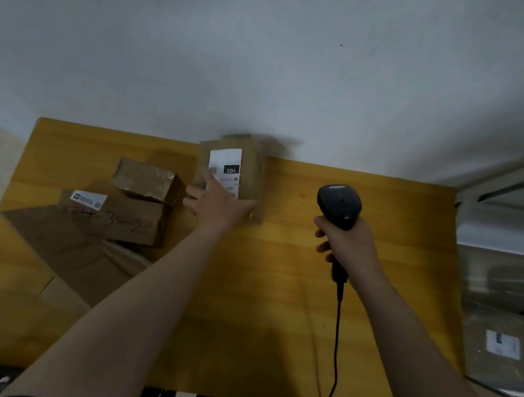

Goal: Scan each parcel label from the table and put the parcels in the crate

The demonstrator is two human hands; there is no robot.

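A brown cardboard parcel [252,176] with a white label reading "102" stands at the far middle of the yellow table [273,301], tilted toward me. My left hand [216,202] grips its near edge, one finger lying over the label. My right hand [349,241] grips a black corded barcode scanner [340,204], held upright to the right of the parcel, apart from it. Two more brown parcels lie at the left: a small plain one [147,180] and one [116,218] with a small white label and handwritten numbers.
Flat cardboard pieces [67,255] lie on the table's left part. A clear crate [513,317] at the right holds a labelled parcel. The scanner's cable [336,343] runs to the table's near edge. A white wall stands behind the table.
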